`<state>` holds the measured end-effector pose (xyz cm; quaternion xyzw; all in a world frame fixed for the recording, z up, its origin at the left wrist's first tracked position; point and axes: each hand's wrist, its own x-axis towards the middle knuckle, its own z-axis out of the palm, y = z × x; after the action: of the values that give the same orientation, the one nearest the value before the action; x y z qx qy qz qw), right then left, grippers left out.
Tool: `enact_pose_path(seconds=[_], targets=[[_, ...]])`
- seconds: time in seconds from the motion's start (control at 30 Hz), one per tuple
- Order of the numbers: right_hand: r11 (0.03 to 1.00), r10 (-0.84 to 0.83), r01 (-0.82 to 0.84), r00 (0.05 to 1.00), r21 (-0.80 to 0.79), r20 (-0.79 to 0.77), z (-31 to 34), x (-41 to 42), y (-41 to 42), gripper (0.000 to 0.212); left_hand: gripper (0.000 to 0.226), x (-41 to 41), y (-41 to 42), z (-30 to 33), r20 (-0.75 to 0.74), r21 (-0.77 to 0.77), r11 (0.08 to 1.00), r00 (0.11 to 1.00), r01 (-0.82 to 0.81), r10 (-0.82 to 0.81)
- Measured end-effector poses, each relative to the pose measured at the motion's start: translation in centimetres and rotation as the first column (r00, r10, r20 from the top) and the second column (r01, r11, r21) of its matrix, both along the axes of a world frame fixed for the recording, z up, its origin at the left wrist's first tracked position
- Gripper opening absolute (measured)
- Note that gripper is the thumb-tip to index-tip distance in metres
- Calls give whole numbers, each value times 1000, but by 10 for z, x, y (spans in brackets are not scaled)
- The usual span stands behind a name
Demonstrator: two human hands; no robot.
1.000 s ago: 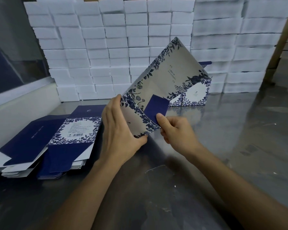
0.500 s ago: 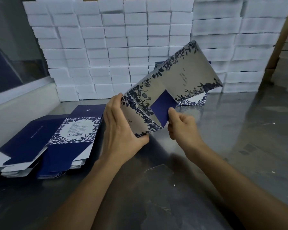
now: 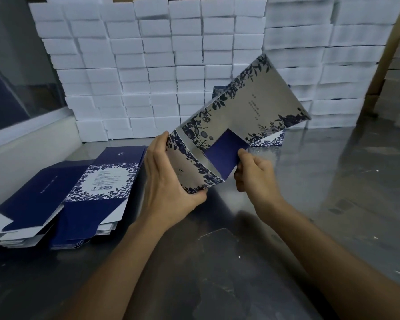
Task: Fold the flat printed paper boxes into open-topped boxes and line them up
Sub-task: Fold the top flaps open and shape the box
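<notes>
Both hands grip one printed box (image 3: 236,125), held tilted in the air above the grey surface (image 3: 333,192). Left hand (image 3: 169,181) wraps its near end, fingers behind and thumb curled under the lower edge. Right hand (image 3: 254,174) pinches a dark blue flap (image 3: 224,155) at that same end. This box looks partly opened into a sleeve, its end flaps not yet folded in. Behind it, just beyond, at least one finished box (image 3: 269,140) stands on the surface, mostly hidden, so the row seems barely begun. Two stacks of flat boxes (image 3: 62,195) wait at the left. The held box is pale grey with dark blue flowers along its edges and small text.
</notes>
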<state>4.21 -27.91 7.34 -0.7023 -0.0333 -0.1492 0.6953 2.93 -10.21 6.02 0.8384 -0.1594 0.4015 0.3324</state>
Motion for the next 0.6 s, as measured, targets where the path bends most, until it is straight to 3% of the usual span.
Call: enact_pose_path(seconds=[0.23, 0.6], targets=[[1000, -5, 4, 999, -2, -41, 2, -1, -2, 45, 133, 4, 4, -3, 29, 40, 999, 999, 21, -22], [990, -55, 72, 990, 124, -131, 3, 0, -7, 41, 129, 6, 7, -5, 53, 52, 997, 997, 60, -62]])
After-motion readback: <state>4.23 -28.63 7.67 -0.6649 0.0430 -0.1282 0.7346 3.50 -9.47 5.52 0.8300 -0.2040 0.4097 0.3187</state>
